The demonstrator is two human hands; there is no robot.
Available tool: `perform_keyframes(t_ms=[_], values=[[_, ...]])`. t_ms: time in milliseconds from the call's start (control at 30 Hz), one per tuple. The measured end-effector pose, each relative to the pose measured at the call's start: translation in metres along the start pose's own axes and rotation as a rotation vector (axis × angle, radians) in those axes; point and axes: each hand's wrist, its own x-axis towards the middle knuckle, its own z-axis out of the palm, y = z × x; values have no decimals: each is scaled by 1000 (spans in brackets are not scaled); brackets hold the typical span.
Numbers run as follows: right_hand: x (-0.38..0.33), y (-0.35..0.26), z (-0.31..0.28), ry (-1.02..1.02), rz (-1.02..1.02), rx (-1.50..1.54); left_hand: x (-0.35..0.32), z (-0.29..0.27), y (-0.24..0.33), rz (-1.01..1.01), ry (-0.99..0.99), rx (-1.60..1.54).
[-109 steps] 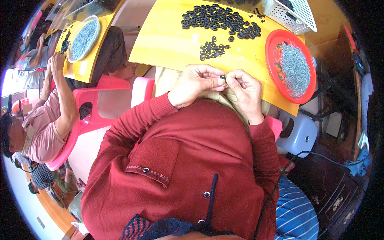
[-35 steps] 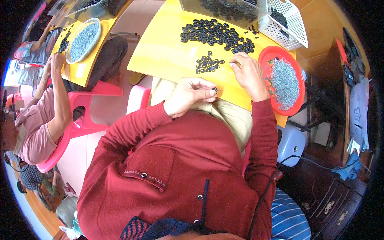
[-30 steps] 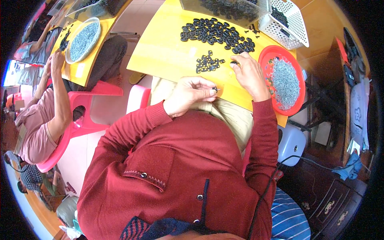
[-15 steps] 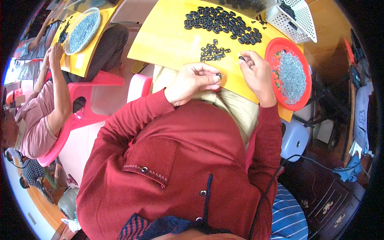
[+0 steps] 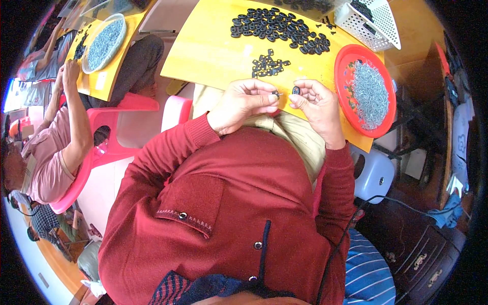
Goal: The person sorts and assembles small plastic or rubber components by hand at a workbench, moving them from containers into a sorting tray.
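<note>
Between the thumb and fingers of my left hand (image 5: 249, 100) is a small black part (image 5: 275, 94), with a thin metal pin sticking out of it to the right. My right hand (image 5: 317, 104) pinches a black oval piece (image 5: 296, 90), a short gap away from the pin's tip. Both hands are over the near edge of the yellow table (image 5: 203, 56). Just beyond them lies a small pile of black square-ended parts (image 5: 268, 65). Farther back spreads a larger heap of black oval pieces (image 5: 277, 26).
A red plate (image 5: 341, 76) heaped with thin silvery metal pins (image 5: 371, 96) stands right of my right hand. Behind it is a white perforated basket (image 5: 373, 33). At the left, a co-worker (image 5: 66, 132) sits at another yellow table with a tub of metal pins (image 5: 105, 43).
My right hand has come in left and slightly down with the black oval piece, closer to my left hand. The left hand has barely moved.
</note>
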Motion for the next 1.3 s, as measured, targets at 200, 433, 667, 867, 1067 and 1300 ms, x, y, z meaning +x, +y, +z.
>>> perform_keyframes(t_ms=[200, 433, 667, 867, 1067, 1300], values=[[-2, 5, 5, 18, -13, -32, -1, 2, 2, -15, 23, 6], [-4, 7, 8, -19, -55, -30, -1, 2, 1, -32, 38, 2], [-5, 7, 10, -28, -46, 26, -1, 2, 1, -18, 20, -29], [-6, 8, 9, -81, -3, 40, -1, 3, 1, -20, 24, -30], [-6, 9, 12, -52, -43, 81, -1, 2, 1, -18, 26, -24], [-7, 3, 11, -70, -38, 43, -1, 2, 1, -28, 42, -12]])
